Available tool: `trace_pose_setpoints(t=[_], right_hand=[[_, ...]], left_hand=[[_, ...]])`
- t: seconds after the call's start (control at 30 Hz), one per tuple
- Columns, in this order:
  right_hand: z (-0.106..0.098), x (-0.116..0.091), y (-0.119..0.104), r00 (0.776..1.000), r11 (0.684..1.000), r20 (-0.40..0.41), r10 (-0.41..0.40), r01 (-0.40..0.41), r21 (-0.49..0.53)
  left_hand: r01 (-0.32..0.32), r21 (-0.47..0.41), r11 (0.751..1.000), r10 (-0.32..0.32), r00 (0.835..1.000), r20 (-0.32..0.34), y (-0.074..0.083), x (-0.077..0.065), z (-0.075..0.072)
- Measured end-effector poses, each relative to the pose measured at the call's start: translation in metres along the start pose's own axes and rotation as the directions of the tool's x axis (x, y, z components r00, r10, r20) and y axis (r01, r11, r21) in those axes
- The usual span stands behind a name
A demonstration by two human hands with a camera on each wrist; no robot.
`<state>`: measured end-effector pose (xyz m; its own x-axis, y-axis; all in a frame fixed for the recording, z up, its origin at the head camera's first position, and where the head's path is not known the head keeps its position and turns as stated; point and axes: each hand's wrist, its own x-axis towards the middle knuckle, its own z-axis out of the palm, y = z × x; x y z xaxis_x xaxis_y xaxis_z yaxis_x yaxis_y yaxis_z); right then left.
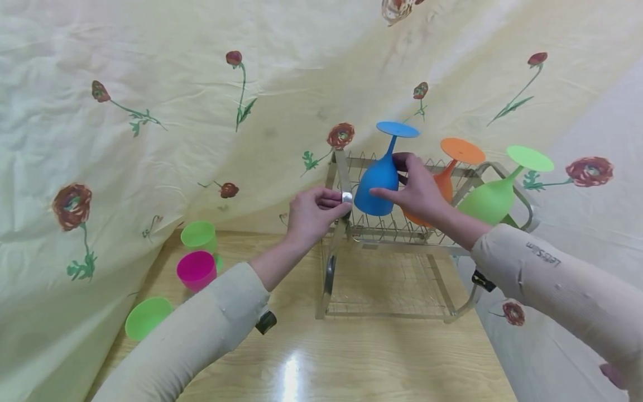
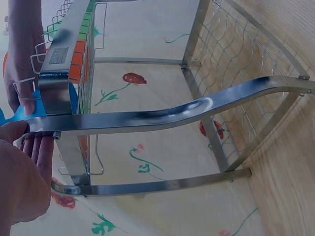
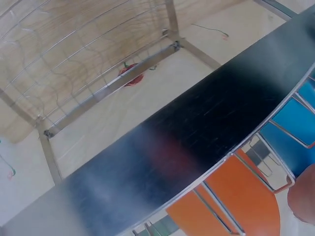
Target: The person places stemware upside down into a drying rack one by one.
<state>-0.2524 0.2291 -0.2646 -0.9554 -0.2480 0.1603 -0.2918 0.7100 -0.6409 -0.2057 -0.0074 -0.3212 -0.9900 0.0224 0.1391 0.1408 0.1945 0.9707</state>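
A blue plastic goblet (image 1: 377, 187) stands upside down on the upper tier of a metal dish rack (image 1: 343, 173), at its left end. My right hand (image 1: 422, 187) holds its bowl, thumb on the near side. The left hand (image 1: 315, 215) grips the rack's left side frame; in the left wrist view its thumb lies over the metal bar (image 2: 142, 120) and fingers curl beneath. Right of the blue one, an orange goblet (image 1: 444, 181) and a green goblet (image 1: 489, 201) are also upside down. In the right wrist view, the rack's front rail (image 3: 172, 142) hides much of the goblets.
Left on the wooden table (image 1: 281, 357) stand a green cup (image 1: 198, 235), a magenta cup (image 1: 196, 270) and another green vessel (image 1: 148, 317), mouths up. A flowered cloth (image 1: 281, 100) hangs behind the rack and at the sides. Below is the rack's lower wire shelf (image 1: 387, 310).
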Motion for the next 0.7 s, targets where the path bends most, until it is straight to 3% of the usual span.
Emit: trace_pose_setpoints(t=[0.7], right_hand=[[0.0102,-0.0048,0.0053,0.999,0.999,0.019,-0.034,0.034,0.017]], left_hand=[[-0.016,0.014,1.000,0.016,1.000,0.008,0.0004,-0.0040,-0.0009]])
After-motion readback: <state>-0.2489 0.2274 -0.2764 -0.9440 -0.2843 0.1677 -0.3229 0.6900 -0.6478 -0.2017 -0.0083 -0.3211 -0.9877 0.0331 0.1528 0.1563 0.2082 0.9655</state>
